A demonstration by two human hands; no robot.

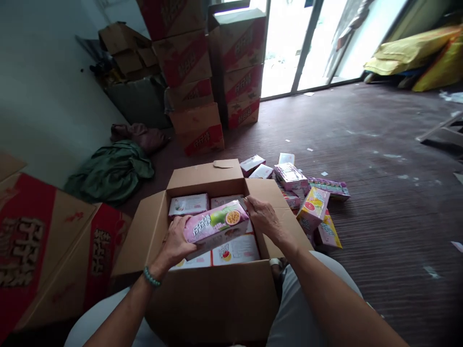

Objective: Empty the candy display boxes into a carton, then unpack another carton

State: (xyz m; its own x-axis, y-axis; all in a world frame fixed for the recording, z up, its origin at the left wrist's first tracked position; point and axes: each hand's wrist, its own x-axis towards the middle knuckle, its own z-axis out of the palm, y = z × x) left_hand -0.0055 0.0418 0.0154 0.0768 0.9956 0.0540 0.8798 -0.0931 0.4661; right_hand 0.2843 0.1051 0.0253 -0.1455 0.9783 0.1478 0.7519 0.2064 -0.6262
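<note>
A pink fruit-drink box (217, 222) with a passion fruit picture is tilted above the inside of an open cardboard carton (213, 294). My left hand (178, 241) grips its left end, thumb along the near side. At the box's right end is my right hand (263, 215), its fingers curled in at the upper corner; their tips are partly hidden. Beneath and behind, the carton holds several similar boxes, among them a white-sided box (235, 249) and a box at the back left (188, 204). The carton's flaps are folded outward.
Loose drink boxes (289, 175) lie in a heap on the floor right of the carton. Stacked red-printed cartons (243, 86) stand at the back, with another large carton (43, 255) close on the left. Green cloth (112, 171) lies by the wall. Yellow sacks (408, 53) are far right.
</note>
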